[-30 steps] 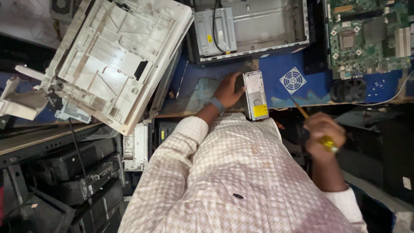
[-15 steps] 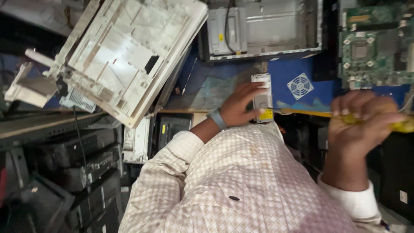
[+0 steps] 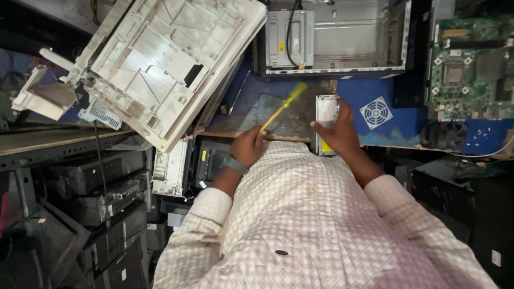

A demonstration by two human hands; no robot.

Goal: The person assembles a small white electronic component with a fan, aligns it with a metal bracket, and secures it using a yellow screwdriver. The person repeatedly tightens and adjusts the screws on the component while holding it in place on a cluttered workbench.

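My left hand (image 3: 249, 146), with a blue band on the wrist, is closed on a screwdriver (image 3: 282, 107) with a yellow handle. The blurred tool slants up to the right over the worn blue mat (image 3: 278, 115). My right hand (image 3: 337, 131) lies with fingers spread on a small silver metal box (image 3: 325, 109) at the bench's front edge. My checked shirt fills the lower middle of the view.
A large white plastic cover (image 3: 160, 64) leans tilted at upper left. An open metal computer case (image 3: 342, 37) lies behind the mat, a green circuit board (image 3: 471, 64) at right. Dark stacked machines (image 3: 91, 203) fill the shelves at lower left.
The screwdriver went from my right hand to my left. My left hand came off the silver box and my right hand now rests on it.
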